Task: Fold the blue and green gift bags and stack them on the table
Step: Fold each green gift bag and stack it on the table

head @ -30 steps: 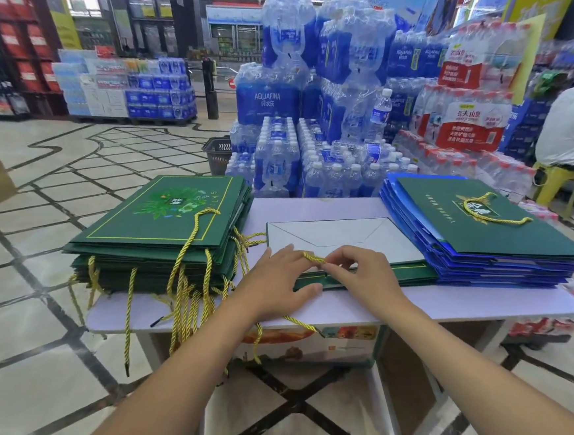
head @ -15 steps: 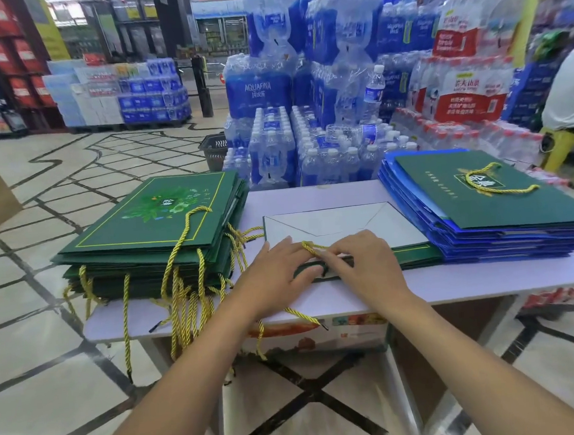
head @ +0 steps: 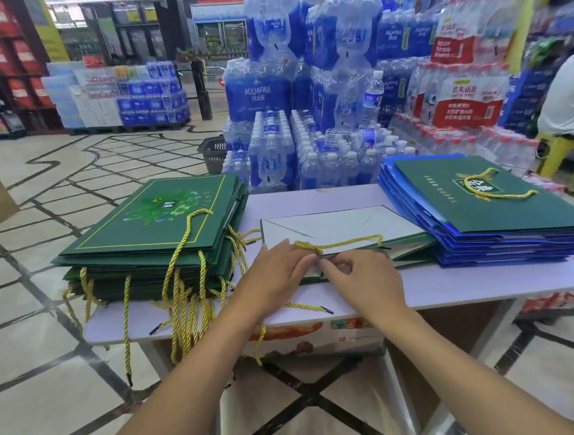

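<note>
**Now: both hands at the near rim of the flattened bag**

Head view. Squarely under the fingertips, a flattened bag [head: 341, 226] lies in the middle of the table [head: 455, 283], its white folded base panel facing up and its green sides showing only as thin edges. The left hand [head: 276, 276] lies flat on the bag's near rim, fingers [head: 297, 259] straight and close together, pressing down. The right hand [head: 362, 280] is just beside it, almost touching, with its fingers [head: 339, 264] curled in and thumb and forefinger pinching the same rim. A yellow cord [head: 346, 243] runs across the bag just beyond both sets of fingertips.

Left of the left fingers sits the green stack [head: 156, 227], its cords hanging over the table edge. Right of the right fingers sits the blue stack [head: 487, 246], topped by one green bag [head: 476, 202].

The pinch point itself is covered by the right fingers, so how much paper they hold is unclear. The bag's right end disappears under the blue stack. Well beyond the fingers, water-bottle packs [head: 302, 78] rise, and a seated person [head: 571, 92] is cut off at the frame edge.
</note>
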